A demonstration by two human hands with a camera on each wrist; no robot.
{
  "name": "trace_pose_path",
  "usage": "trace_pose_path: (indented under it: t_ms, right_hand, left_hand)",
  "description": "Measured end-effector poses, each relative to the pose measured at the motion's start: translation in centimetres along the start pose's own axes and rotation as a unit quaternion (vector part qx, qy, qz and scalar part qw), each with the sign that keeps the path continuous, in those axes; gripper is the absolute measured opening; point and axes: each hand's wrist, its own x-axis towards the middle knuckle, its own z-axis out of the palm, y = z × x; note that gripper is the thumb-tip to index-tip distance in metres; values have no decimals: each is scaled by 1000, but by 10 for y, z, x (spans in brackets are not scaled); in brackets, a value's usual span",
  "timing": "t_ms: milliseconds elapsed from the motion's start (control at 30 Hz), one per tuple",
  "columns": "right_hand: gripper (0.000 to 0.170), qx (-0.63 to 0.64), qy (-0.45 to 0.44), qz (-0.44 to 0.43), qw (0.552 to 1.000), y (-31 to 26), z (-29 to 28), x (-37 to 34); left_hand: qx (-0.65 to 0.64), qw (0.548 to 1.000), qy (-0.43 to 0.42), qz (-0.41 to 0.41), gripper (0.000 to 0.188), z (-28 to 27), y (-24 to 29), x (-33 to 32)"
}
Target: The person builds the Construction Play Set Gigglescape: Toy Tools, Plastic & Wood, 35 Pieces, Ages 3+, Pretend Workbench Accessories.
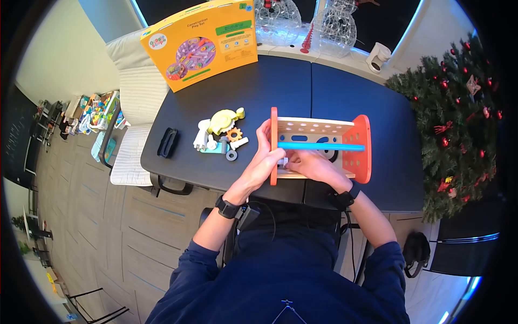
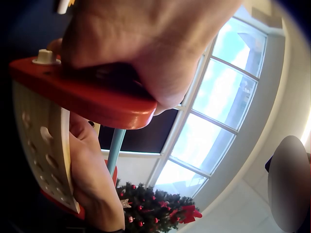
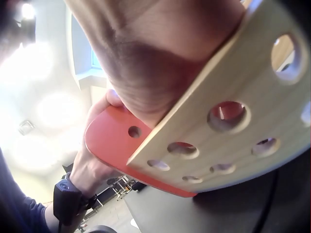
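Here's the toy frame (image 1: 349, 128) on the bench (image 1: 216, 92): orange-red ends, holed wooden sides, blue crossbar (image 1: 318, 146), pale bolt (image 1: 282, 161) at one end.

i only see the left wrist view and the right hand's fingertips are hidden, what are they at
Observer: The head view shows the right hand with its fingertips at a small pale threaded piece, just inside the nearer red end panel on the left.

Operator: ok, and are there loose parts on the table

Observer: Yes, a cluster lies to the left of the frame, with an orange gear in it.

Operator: anything further left than that

Observer: A black tray-like item lies on the table, left of the cluster.
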Motion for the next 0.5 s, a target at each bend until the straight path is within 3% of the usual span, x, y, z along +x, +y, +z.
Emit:
trace_pose_path:
  t_ms: [500]
  right_hand:
    - [33,49,-16,-20,998,19,11,15]
  left_hand:
    - [-17,1000,-18,5,92,2,13,-5]
